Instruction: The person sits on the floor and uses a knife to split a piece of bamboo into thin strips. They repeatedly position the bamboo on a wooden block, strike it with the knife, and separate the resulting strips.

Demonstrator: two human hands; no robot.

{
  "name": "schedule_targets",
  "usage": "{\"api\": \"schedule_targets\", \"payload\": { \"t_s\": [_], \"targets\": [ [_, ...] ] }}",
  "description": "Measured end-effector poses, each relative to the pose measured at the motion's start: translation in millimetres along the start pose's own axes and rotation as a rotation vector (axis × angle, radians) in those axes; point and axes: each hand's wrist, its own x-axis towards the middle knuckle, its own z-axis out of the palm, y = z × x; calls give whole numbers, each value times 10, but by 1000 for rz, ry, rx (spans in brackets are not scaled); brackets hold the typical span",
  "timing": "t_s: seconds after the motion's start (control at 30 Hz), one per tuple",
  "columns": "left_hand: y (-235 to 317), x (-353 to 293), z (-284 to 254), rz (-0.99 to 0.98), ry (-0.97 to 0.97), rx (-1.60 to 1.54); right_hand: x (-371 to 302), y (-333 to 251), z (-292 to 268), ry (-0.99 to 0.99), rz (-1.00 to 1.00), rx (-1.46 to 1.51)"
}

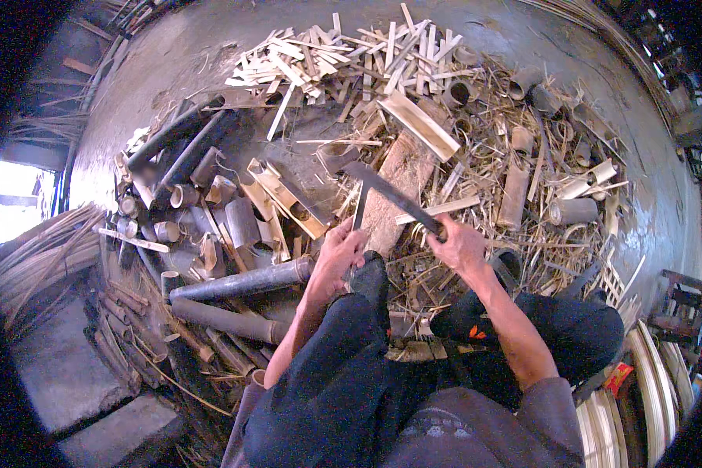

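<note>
My right hand [459,248] is closed round the handle of a dark billhook [398,199]. Its long blade slants up to the left and ends in a broad, hooked tip. In my left hand [340,256], a thin upright bamboo strip [361,204] is gripped near its lower end, its top close under the blade's tip. Whether blade and strip touch, I cannot tell. Just beyond both hands lies a worn wooden block [405,168], with a split bamboo half [421,125] resting across its far end. My foot is against the block's near end.
Pale split bamboo pieces [304,58] form a heap at the back. Shavings and cut tubes [515,187] cover the floor at right. Several dark bamboo poles [242,281] lie at left, beside split halves [288,199]. Bundled long strips [655,382] stand at lower right.
</note>
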Motion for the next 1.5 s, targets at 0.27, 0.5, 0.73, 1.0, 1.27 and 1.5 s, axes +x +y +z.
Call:
{"api": "schedule_targets", "payload": {
  "t_s": [0.27,0.5,0.73,1.0,1.27,1.5],
  "targets": [
    [169,-434,259,113,192,337,141,-202,252,-67,-425,-46],
    [153,-791,41,-80,-13,22,413,17,-296,26,128,155],
    [437,-470,182,-44,-109,-245,48,-211,201,146,-336,48],
    [271,-748,23,-256,-182,-126,301,-46,-423,241,-19,139],
    [46,-267,-128,-20,-410,-451,211,-480,-79,135,-75,269],
    [-164,136,434,349,254,36,217,-534,399,112,187,596]
  ]
}}
